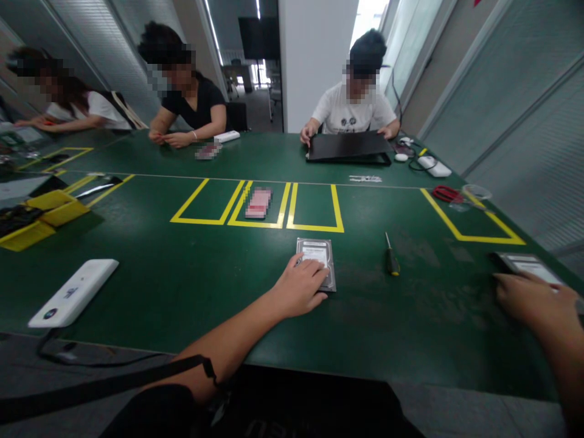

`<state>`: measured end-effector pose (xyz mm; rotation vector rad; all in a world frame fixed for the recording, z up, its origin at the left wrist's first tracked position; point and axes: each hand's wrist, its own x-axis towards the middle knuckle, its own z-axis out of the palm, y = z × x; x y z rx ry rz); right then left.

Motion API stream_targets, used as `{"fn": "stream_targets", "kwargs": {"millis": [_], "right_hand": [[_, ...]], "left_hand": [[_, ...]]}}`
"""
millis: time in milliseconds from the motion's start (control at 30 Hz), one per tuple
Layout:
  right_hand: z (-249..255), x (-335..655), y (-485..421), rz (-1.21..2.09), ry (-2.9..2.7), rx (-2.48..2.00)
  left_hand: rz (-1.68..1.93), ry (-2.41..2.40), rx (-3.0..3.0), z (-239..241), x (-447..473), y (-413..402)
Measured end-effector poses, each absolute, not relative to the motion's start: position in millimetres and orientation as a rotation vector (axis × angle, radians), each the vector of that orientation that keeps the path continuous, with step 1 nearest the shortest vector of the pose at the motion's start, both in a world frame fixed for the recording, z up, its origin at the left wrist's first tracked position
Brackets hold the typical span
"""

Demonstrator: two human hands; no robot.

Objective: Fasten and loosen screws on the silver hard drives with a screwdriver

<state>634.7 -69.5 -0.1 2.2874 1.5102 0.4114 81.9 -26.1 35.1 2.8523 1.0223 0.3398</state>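
Note:
My left hand (pixel 302 286) rests on a silver hard drive (pixel 317 250) lying flat on the green table (pixel 191 274). Its fingers are laid over the near half of the drive, slightly curled. My right hand (pixel 531 298) reaches to the far right and touches the near edge of a second flat device (pixel 524 263) with a pale label; its fingers are stretched out. A screwdriver (pixel 391 257) with a black and yellow handle lies between the two hands, touched by neither.
Yellow tape boxes (pixel 314 227) mark the table's middle, one holding a pink packet (pixel 258 202). A white box (pixel 73 292) sits at near left, yellow bins (pixel 55 207) at far left. Three people sit across the table; one handles a black laptop (pixel 349 148). Red-handled tool (pixel 446 193) at right.

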Motion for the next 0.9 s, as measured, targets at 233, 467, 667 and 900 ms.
{"fn": "stream_targets", "kwargs": {"millis": [233,467,667,900], "right_hand": [[5,634,-79,0.393,1.575,2.256],[7,638,-84,0.493,1.721,2.144],[14,635,-85,0.507,1.715,2.059],[14,648,-90,0.509,1.707,2.039]], "left_hand": [[0.354,1.016,2.840,36,82,-26],[0.378,1.024,2.833,34,82,-26],[0.364,1.033,2.832,35,82,-27],[0.365,1.034,2.833,35,82,-27]]}}
